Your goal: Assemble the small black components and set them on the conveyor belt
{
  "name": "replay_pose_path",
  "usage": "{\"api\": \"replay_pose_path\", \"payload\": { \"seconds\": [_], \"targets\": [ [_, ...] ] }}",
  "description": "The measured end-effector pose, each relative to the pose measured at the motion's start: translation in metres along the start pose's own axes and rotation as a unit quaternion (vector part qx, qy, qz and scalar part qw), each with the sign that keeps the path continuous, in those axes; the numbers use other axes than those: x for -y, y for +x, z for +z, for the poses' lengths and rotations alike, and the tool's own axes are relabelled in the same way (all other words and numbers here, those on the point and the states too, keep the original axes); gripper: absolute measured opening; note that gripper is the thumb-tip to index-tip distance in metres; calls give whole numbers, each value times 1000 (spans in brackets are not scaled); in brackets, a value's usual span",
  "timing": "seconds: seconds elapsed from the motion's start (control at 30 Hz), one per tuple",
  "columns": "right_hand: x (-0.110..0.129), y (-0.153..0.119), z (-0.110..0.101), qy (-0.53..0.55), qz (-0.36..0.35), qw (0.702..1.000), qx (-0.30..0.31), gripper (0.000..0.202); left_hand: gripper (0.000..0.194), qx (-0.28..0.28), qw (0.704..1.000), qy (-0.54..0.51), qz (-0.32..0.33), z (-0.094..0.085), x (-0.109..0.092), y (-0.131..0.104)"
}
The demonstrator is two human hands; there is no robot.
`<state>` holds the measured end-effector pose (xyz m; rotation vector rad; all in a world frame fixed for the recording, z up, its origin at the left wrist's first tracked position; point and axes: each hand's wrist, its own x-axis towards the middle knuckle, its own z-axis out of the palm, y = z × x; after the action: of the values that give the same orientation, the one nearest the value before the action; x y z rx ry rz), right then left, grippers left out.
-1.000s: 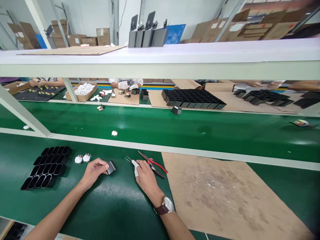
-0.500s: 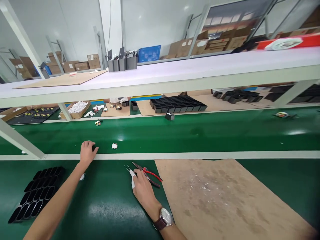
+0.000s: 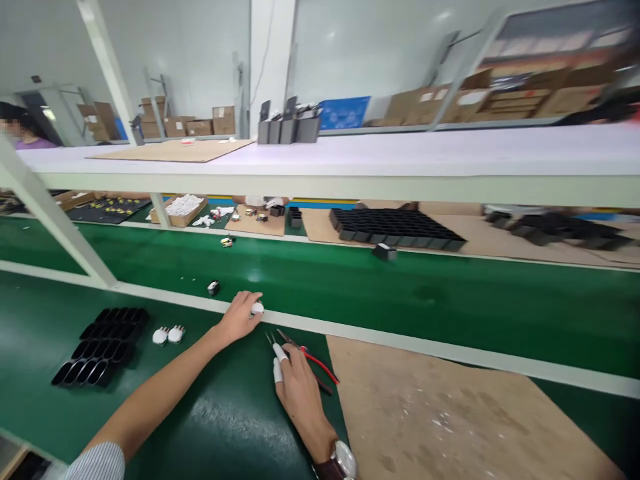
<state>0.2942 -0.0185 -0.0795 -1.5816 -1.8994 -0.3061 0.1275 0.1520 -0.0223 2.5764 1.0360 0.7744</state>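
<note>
My left hand reaches over the white rail at the belt's near edge, its fingers closed on a small white round part. My right hand, with white covers on two fingertips, holds thin metal tweezers whose tips point away from me. Beside and partly under that hand lie pliers with red handles. Two more white round parts with small pins sit on the green bench, left of my forearm. A small black piece with a white top rests on the green belt.
Black oval housings stand in rows at the left. Stained cardboard covers the bench at right. Across the belt are a black tray of cells and a box of white parts. A raised shelf spans above; a person is far left.
The view has turned left. My left hand has moved right along the rail and taken the white round part. The black piece now shows where that hand was. My right hand stays by the pliers.
</note>
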Motion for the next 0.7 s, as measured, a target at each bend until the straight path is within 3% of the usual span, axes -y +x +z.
{"api": "replay_pose_path", "payload": {
  "seconds": [0.17,0.27,0.33,0.43,0.5,0.57,0.7],
  "targets": [
    [3,-1,1,51,-39,998,-27,38,59,68,996,26,-46,-28,-31,-98],
    [12,-4,0,92,-54,994,-12,39,68,33,995,32,-85,-63,-30,-141],
    [20,-5,-2,114,-57,992,-4,37,53,-55,990,78,-105,-96,-16,-168],
    [35,-4,-6,131,-49,990,8,33,30,-175,945,218,-171,-146,17,-209],
    [48,1,-6,126,-43,991,28,34,29,-182,917,297,-196,-168,40,-237],
    [61,8,-2,107,-41,991,62,39,28,-156,907,332,-207,-179,58,-258],
    [79,25,6,72,-30,990,119,33,21,-145,927,300,-173,-178,61,-263]
  ]
}}
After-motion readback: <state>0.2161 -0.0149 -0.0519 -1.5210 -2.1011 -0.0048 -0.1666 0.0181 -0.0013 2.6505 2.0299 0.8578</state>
